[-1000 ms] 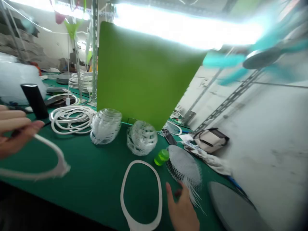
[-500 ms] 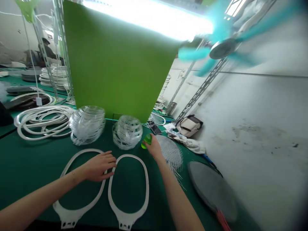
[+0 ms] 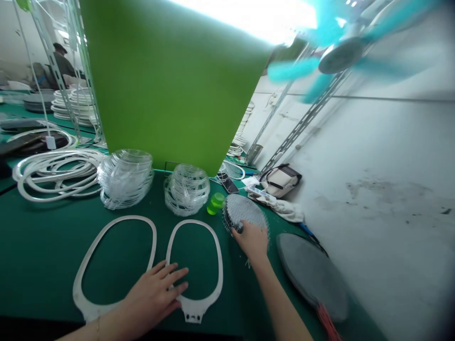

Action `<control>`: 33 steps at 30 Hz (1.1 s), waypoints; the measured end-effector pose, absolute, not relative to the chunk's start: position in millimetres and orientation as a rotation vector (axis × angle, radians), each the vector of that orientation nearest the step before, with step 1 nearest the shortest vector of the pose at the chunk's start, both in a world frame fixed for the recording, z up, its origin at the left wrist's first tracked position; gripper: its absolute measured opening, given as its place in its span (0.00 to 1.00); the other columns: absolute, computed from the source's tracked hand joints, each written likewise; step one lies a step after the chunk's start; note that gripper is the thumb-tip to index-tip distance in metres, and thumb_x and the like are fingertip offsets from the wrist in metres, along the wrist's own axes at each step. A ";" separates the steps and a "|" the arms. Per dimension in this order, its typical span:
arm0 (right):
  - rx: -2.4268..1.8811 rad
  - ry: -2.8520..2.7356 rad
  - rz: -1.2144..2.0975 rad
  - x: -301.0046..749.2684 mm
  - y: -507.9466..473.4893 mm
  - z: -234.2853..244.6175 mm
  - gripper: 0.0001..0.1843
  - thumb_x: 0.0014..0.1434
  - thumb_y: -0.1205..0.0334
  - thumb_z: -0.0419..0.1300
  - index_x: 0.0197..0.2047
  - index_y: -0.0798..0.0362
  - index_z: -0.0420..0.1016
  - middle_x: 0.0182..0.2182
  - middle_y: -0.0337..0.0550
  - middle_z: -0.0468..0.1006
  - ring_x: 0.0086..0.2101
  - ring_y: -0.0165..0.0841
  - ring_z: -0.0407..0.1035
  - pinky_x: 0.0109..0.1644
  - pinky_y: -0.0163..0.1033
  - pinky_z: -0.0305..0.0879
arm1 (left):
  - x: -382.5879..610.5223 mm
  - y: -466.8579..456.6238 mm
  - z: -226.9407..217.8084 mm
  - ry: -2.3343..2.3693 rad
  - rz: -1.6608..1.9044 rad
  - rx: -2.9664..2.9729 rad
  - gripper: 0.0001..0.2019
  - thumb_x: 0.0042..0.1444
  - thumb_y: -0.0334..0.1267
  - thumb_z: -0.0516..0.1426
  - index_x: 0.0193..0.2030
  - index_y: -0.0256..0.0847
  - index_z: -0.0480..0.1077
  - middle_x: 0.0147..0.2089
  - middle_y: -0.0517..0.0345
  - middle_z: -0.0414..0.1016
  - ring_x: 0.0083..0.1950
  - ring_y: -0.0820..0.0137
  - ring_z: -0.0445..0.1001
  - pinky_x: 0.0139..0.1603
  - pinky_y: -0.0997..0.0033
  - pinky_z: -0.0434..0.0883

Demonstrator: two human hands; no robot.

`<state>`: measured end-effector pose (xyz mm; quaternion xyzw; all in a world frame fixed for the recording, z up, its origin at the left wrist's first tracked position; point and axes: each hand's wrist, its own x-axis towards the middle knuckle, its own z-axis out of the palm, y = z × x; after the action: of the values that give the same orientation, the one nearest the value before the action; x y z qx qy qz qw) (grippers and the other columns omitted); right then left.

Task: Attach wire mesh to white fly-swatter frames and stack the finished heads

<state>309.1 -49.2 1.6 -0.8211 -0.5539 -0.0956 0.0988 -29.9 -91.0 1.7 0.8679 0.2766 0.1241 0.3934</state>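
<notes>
My left hand (image 3: 158, 291) is open, palm down with its fingers spread over the neighbouring sides of two white oval plastic frames. Its fingertips reach the lower left of the right frame (image 3: 220, 265); the left frame (image 3: 78, 279) is partly covered by my wrist. My right hand (image 3: 253, 239) reaches into a pile of grey oval wire mesh sheets (image 3: 249, 210), its fingers curled on the near edge of a sheet. Just left of the pile, a small green bottle (image 3: 215, 203) stands on the table.
Two stacks of clear plastic rings (image 3: 126, 180) (image 3: 187, 189) stand at the back before a green board (image 3: 170, 90). White hoops (image 3: 57, 175) lie left. A grey oval pad (image 3: 313, 274) with red strands, a phone (image 3: 227, 183) and a bag (image 3: 282, 180) are right. A fan (image 3: 341, 56) spins above.
My right hand has let go of the green bottle and moved right and nearer to the mesh pile. My left hand has slid nearer to me, down along the frames.
</notes>
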 end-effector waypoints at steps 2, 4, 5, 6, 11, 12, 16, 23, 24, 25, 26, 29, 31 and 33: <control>-2.414 -1.609 -0.379 306.9 -56.9 10.1 0.17 0.63 0.57 0.54 0.38 0.56 0.82 0.31 0.55 0.82 0.36 0.47 0.78 0.64 0.62 0.53 | -25.8 -99.3 11.1 0.748 0.413 2.112 0.21 0.64 0.42 0.59 0.63 0.63 0.70 0.69 0.62 0.65 0.70 0.48 0.62 0.71 0.38 0.55; -2.375 -1.513 -0.509 305.9 -65.9 18.8 0.21 0.67 0.59 0.48 0.40 0.57 0.82 0.32 0.56 0.83 0.36 0.45 0.78 0.65 0.60 0.54 | -28.5 -109.3 24.0 0.837 0.452 1.976 0.20 0.63 0.48 0.59 0.62 0.65 0.70 0.69 0.63 0.66 0.71 0.47 0.61 0.70 0.40 0.60; -2.320 -1.451 -0.582 304.7 -70.8 23.4 0.22 0.68 0.58 0.47 0.42 0.58 0.82 0.35 0.57 0.83 0.37 0.45 0.78 0.65 0.60 0.56 | -31.1 -113.8 29.7 0.889 0.462 1.884 0.20 0.62 0.51 0.58 0.62 0.66 0.71 0.69 0.64 0.66 0.71 0.47 0.61 0.68 0.42 0.63; -2.238 -1.394 -0.657 302.0 -76.1 28.2 0.22 0.68 0.57 0.48 0.43 0.58 0.82 0.37 0.57 0.84 0.38 0.45 0.78 0.64 0.59 0.58 | -33.6 -117.5 33.9 0.933 0.476 1.779 0.20 0.62 0.53 0.58 0.61 0.66 0.71 0.69 0.64 0.66 0.71 0.47 0.61 0.66 0.44 0.66; -1.799 -1.365 -0.878 257.0 -114.4 53.2 0.14 0.67 0.58 0.56 0.40 0.54 0.82 0.39 0.50 0.85 0.37 0.43 0.80 0.59 0.54 0.68 | -30.6 -120.7 28.1 0.885 0.534 1.167 0.30 0.55 0.60 0.62 0.64 0.61 0.69 0.70 0.57 0.65 0.71 0.49 0.61 0.67 0.47 0.64; -1.752 -1.411 -0.886 243.4 -124.5 56.1 0.11 0.66 0.59 0.58 0.41 0.53 0.81 0.40 0.48 0.85 0.38 0.42 0.81 0.59 0.54 0.69 | -26.9 -119.5 23.5 0.826 0.546 1.056 0.32 0.54 0.61 0.62 0.65 0.59 0.68 0.71 0.55 0.64 0.70 0.49 0.63 0.67 0.46 0.63; -1.639 -1.697 -0.813 196.9 -161.4 51.9 0.10 0.65 0.64 0.59 0.47 0.49 0.80 0.43 0.43 0.84 0.39 0.41 0.81 0.57 0.53 0.71 | -11.3 -117.4 9.3 0.646 0.626 0.729 0.36 0.52 0.63 0.63 0.66 0.55 0.68 0.72 0.51 0.61 0.68 0.48 0.65 0.67 0.48 0.62; -1.704 -1.758 -0.745 199.0 -174.6 21.0 0.10 0.67 0.65 0.57 0.46 0.51 0.80 0.45 0.46 0.84 0.42 0.42 0.80 0.62 0.53 0.64 | 33.3 -110.4 14.2 0.661 0.577 0.520 0.36 0.48 0.55 0.70 0.63 0.48 0.69 0.70 0.46 0.64 0.63 0.52 0.72 0.62 0.58 0.67; -1.727 -1.740 -0.740 205.4 -171.5 17.5 0.10 0.67 0.65 0.57 0.46 0.51 0.80 0.45 0.46 0.84 0.43 0.42 0.80 0.62 0.53 0.63 | 45.0 -106.4 17.0 0.663 0.559 0.508 0.34 0.50 0.52 0.69 0.63 0.47 0.69 0.70 0.45 0.65 0.61 0.54 0.74 0.60 0.59 0.69; -1.750 -1.726 -0.732 211.9 -167.8 14.3 0.11 0.68 0.64 0.56 0.46 0.51 0.80 0.45 0.46 0.84 0.43 0.41 0.80 0.62 0.53 0.63 | 57.8 -101.4 20.2 0.668 0.541 0.497 0.31 0.53 0.50 0.68 0.62 0.45 0.70 0.69 0.45 0.66 0.58 0.55 0.76 0.57 0.61 0.70; -1.774 -1.709 -0.717 218.1 -163.9 11.4 0.11 0.68 0.64 0.55 0.46 0.51 0.80 0.45 0.46 0.84 0.43 0.41 0.80 0.63 0.53 0.62 | 71.1 -95.8 23.6 0.678 0.525 0.488 0.27 0.56 0.49 0.66 0.61 0.44 0.70 0.67 0.44 0.68 0.55 0.58 0.78 0.55 0.63 0.72; -1.833 -1.700 -0.571 231.6 -155.4 8.5 0.15 0.69 0.58 0.53 0.45 0.52 0.80 0.45 0.48 0.84 0.43 0.42 0.80 0.64 0.56 0.60 | 109.2 -76.4 31.4 0.707 0.515 0.505 0.19 0.62 0.46 0.62 0.55 0.38 0.73 0.60 0.42 0.74 0.45 0.65 0.80 0.45 0.69 0.74; -1.862 -1.761 -0.384 238.5 -156.1 13.5 0.19 0.68 0.51 0.53 0.50 0.53 0.79 0.48 0.51 0.83 0.46 0.45 0.78 0.63 0.60 0.60 | 129.1 -64.5 32.2 0.742 0.519 0.539 0.16 0.62 0.43 0.62 0.52 0.35 0.74 0.54 0.42 0.77 0.39 0.68 0.80 0.38 0.72 0.74; -1.890 -1.761 -0.197 250.4 -162.1 22.2 0.22 0.66 0.46 0.54 0.54 0.52 0.76 0.51 0.52 0.81 0.49 0.47 0.76 0.63 0.60 0.60 | 142.4 -55.6 29.4 0.802 0.516 0.577 0.14 0.61 0.36 0.63 0.51 0.32 0.73 0.48 0.43 0.78 0.34 0.70 0.79 0.33 0.73 0.73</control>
<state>250.4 -162.1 22.2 -0.7021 -0.6541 -0.0732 0.2718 142.4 -55.6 29.4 0.2739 0.3806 0.2449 0.8486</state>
